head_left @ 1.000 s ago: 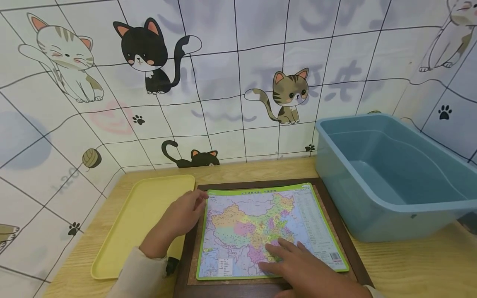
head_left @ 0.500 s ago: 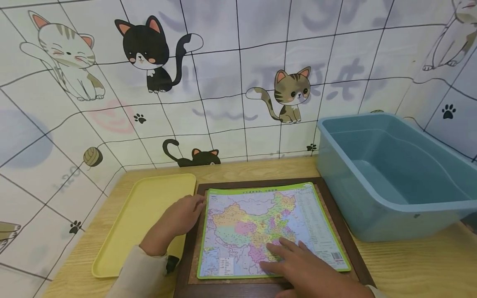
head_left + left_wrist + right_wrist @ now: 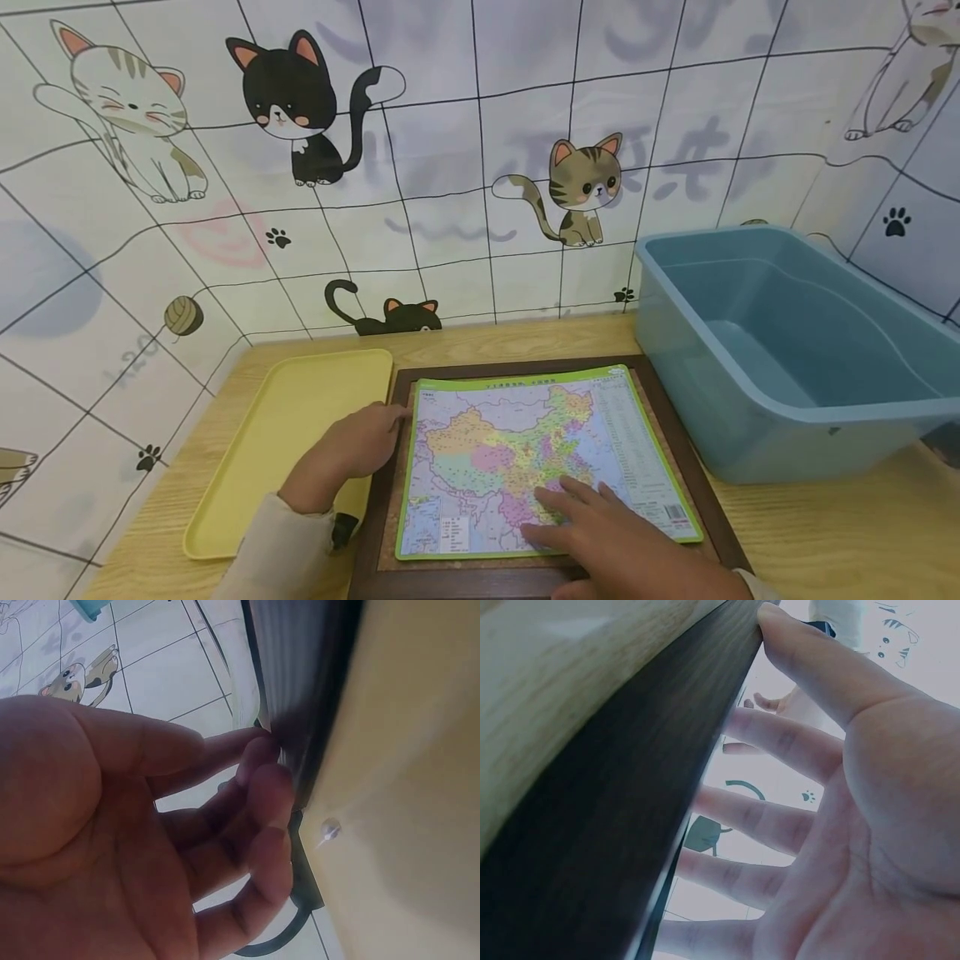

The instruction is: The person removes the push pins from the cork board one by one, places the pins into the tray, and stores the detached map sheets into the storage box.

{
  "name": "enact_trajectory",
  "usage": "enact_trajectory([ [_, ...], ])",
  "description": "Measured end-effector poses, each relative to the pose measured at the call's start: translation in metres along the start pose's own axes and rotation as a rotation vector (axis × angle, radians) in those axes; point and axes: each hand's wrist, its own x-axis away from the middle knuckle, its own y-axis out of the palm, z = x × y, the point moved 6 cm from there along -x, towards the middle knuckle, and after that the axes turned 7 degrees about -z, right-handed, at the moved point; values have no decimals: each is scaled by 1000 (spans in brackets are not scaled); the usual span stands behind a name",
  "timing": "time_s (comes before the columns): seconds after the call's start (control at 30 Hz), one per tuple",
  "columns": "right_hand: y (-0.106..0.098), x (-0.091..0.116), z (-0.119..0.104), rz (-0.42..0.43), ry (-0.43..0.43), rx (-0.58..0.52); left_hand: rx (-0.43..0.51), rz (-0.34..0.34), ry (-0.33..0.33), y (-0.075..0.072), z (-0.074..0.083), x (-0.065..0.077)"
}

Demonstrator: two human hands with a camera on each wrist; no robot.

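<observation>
A map sheet with a green border (image 3: 495, 467) lies on a brown board with a dark wooden frame (image 3: 378, 508) in the head view. My left hand (image 3: 369, 437) is at the frame's upper left side, with its index finger reaching onto the frame. In the left wrist view, the bent fingertips of the left hand (image 3: 187, 825) are at the dark edge and hold nothing visible. My right hand (image 3: 615, 542) rests on the lower right part of the map, fingers spread. The right wrist view shows the right hand (image 3: 817, 825) with straight fingers and the thumb by the dark frame (image 3: 622, 787).
A yellow tray (image 3: 277, 450) lies on the wooden table (image 3: 517, 337) to the left of the frame. To the right stands a deep blue bin (image 3: 697, 400). A wall covering with cartoon cats (image 3: 288, 92) rises behind the table.
My left hand has slid slightly down along the frame's left side, away from the map's upper corner. My right hand has stayed in place on the map.
</observation>
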Motion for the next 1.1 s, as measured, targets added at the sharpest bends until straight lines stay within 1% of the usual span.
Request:
enact_trajectory([
  [0.23,0,0,-1,0,0,16,22,-10,33,3,1,0],
  [0.4,-2,0,-1,3,6,14,34,4,43,1,3,-2],
  [0.5,-3,-1,-1,-12,18,-4,54,20,32,-1,3,-3],
  [0.57,-2,-1,-1,-21,29,-19,65,28,13,-1,1,-3],
  [0.83,0,1,2,-22,38,-31,81,56,-35,-2,0,-5],
  [0.9,1,0,4,-15,26,-21,85,75,-43,-4,0,-5],
  [0.93,3,0,6,0,6,-1,85,83,-47,-5,-1,-4],
  [1.1,2,-1,3,7,-13,-4,108,106,-50,-8,-2,-3],
])
